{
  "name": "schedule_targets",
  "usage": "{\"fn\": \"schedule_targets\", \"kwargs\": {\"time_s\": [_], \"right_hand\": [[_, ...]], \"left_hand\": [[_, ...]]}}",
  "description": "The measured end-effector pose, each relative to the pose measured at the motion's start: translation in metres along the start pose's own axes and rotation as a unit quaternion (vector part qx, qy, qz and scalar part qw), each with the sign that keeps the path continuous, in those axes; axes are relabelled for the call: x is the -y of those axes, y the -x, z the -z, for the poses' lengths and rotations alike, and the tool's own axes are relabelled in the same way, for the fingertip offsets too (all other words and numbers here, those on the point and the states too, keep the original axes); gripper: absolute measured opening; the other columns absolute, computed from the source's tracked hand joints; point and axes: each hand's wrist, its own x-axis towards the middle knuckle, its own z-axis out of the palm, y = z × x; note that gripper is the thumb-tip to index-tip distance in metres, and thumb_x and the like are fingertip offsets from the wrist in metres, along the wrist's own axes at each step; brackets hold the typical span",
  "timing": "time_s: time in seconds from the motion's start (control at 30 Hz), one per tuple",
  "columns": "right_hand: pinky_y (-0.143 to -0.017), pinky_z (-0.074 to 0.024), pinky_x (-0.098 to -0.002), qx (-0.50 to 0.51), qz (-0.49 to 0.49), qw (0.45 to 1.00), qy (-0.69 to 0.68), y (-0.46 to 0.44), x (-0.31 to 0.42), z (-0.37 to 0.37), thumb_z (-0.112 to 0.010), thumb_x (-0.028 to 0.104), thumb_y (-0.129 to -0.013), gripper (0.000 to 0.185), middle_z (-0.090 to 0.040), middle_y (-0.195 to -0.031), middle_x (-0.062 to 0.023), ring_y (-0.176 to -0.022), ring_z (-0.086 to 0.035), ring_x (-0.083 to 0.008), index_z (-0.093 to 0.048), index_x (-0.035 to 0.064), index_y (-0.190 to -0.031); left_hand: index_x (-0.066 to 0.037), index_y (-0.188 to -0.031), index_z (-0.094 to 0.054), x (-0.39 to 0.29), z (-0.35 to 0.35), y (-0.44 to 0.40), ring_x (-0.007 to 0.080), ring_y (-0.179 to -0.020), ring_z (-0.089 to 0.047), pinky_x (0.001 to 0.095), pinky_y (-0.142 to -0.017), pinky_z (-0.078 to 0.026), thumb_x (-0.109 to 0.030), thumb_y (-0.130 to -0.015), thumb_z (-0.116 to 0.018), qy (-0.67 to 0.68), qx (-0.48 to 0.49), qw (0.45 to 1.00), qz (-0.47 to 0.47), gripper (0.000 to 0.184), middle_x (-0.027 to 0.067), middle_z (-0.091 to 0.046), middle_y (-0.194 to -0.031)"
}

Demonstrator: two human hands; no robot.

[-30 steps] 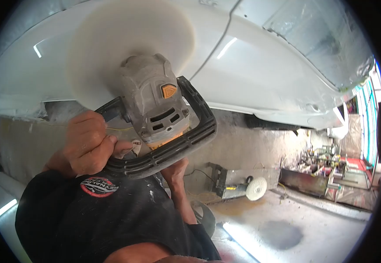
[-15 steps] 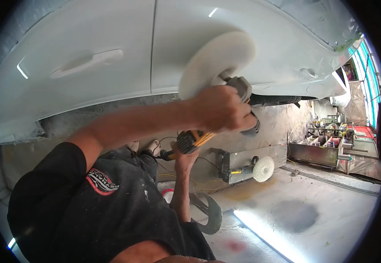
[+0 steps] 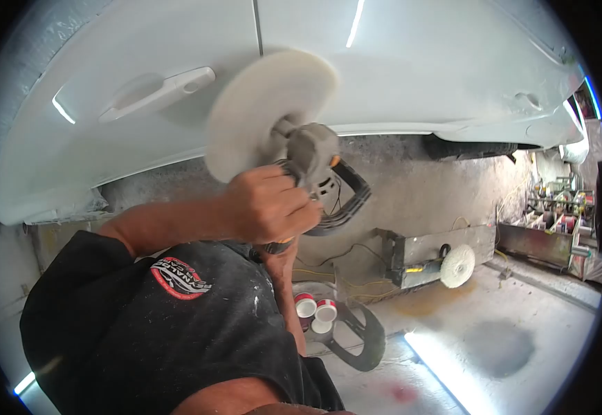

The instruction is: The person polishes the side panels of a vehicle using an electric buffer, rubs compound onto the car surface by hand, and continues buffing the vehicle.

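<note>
My left hand [image 3: 273, 204] is wrapped round the black loop handle of a grey and black polisher [image 3: 313, 153], near its head. Below it, my right hand [image 3: 279, 257] closes round the polisher's rear body, partly hidden behind my left hand and forearm. A wide white pad [image 3: 266, 104], blurred as if spinning, is tilted against or very close to a pale car door [image 3: 162, 41]. It lies right of the door handle [image 3: 166, 95] and overlaps the lower end of the panel seam. Whether its whole face touches cannot be made out.
A grey bench [image 3: 418, 257] bears a second white pad [image 3: 458, 266]. Beside my right forearm stands a round-topped stand [image 3: 367, 339] with several white and red containers [image 3: 325, 310]. Cables [image 3: 356, 282] lie on the floor. A cart with cans [image 3: 540, 242] stands at right, below the car's wheel [image 3: 474, 149].
The polisher and both hands first swung right, then back left along the car. The pad now sits nearer the door handle. More of the containers shows.
</note>
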Motion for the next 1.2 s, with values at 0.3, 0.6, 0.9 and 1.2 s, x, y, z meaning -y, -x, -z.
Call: {"fn": "schedule_targets", "kwargs": {"time_s": [0.3, 0.6, 0.9, 1.2], "right_hand": [[-0.097, -0.0518, -0.0361, 0.03, -0.081, 0.996, 0.034, 0.04, -0.082, -0.024, -0.092, 0.011, -0.069, 0.087, -0.065, -0.124, -0.0092, -0.112, -0.064, -0.0214, -0.043, 0.0031, -0.14], [-0.107, -0.0452, -0.0425, -0.054, -0.07, 0.996, 0.011, 0.01, -0.119, 0.002, -0.095, 0.016, -0.064, 0.094, -0.06, -0.131, -0.0167, -0.124, -0.058, -0.0294, -0.043, 0.002, -0.141], [-0.097, -0.0503, -0.0472, -0.431, -0.27, 0.806, 0.301, 0.101, -0.219, 0.18, -0.076, 0.037, -0.088, 0.058, -0.069, -0.114, -0.0215, -0.106, -0.066, -0.0367, -0.061, 0.0038, -0.133], [-0.108, -0.045, -0.0492, -0.372, -0.522, 0.702, 0.31, 0.191, -0.406, 0.23, -0.067, 0.053, -0.092, 0.078, -0.062, -0.134, -0.0324, -0.125, -0.058, -0.0477, -0.057, -0.009, -0.138]], "left_hand": [[-0.014, -0.072, -0.059, -0.005, 0.012, 0.041, 0.0149, -0.054, -0.052, 0.0313, -0.052, -0.039, -0.013, -0.078, -0.075, 0.055, 0.084, 0.995, 0.0, 0.017, -0.0026, -0.046, -0.062], [-0.014, -0.086, -0.065, -0.003, -0.077, 0.01, 0.0251, -0.064, -0.064, 0.0387, -0.058, -0.049, -0.009, -0.07, -0.072, 0.085, 0.193, 0.977, -0.014, 0.018, 0.0033, -0.062, -0.073], [-0.009, -0.094, -0.065, -0.003, -0.172, 0.056, 0.0354, -0.074, -0.067, 0.0442, -0.063, -0.051, -0.009, -0.075, -0.074, 0.145, 0.427, 0.881, 0.145, 0.021, 0.0132, -0.067, -0.082], [-0.006, -0.099, -0.06, 0.014, -0.199, 0.151, 0.04, -0.08, -0.07, 0.0512, -0.066, -0.054, -0.022, -0.082, -0.075, 0.135, 0.549, 0.799, 0.204, 0.028, 0.0166, -0.068, -0.083]]}}
